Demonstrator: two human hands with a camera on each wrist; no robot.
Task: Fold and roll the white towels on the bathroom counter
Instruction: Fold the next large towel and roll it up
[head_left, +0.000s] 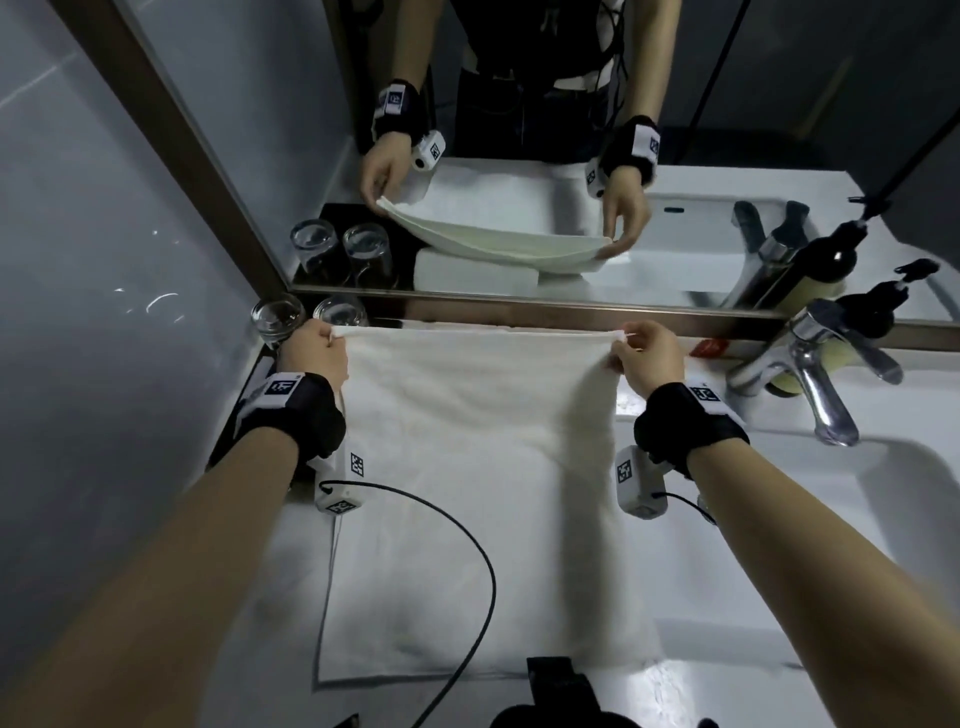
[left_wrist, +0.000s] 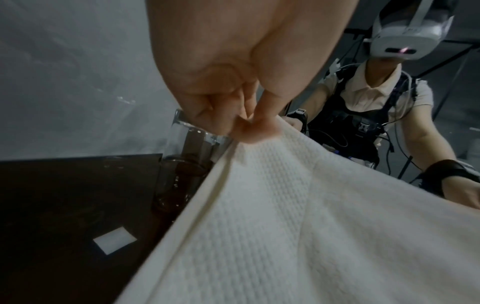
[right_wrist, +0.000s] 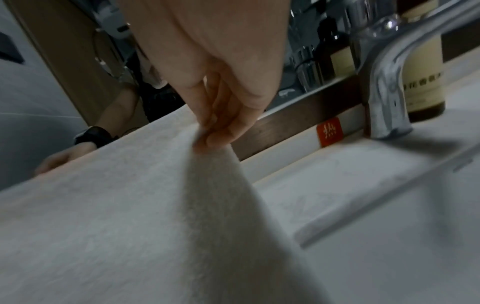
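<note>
A white towel (head_left: 478, 467) lies spread on the bathroom counter (head_left: 727, 597), its far edge lifted off the surface near the mirror. My left hand (head_left: 332, 338) pinches the far left corner of the towel (left_wrist: 285, 216) between thumb and fingers. My right hand (head_left: 626, 338) pinches the far right corner, and the towel (right_wrist: 116, 205) hangs taut between both hands. The mirror shows the raised edge doubled over and another folded white towel (head_left: 475, 273) behind it.
Two clear glasses (head_left: 278, 317) stand on a dark tray (left_wrist: 64, 195) at the far left, close to my left hand. A chrome faucet (head_left: 815, 374), dark bottles (head_left: 872, 312) and a small red tag (right_wrist: 330, 134) sit right, with the sink basin (head_left: 909, 493) beyond.
</note>
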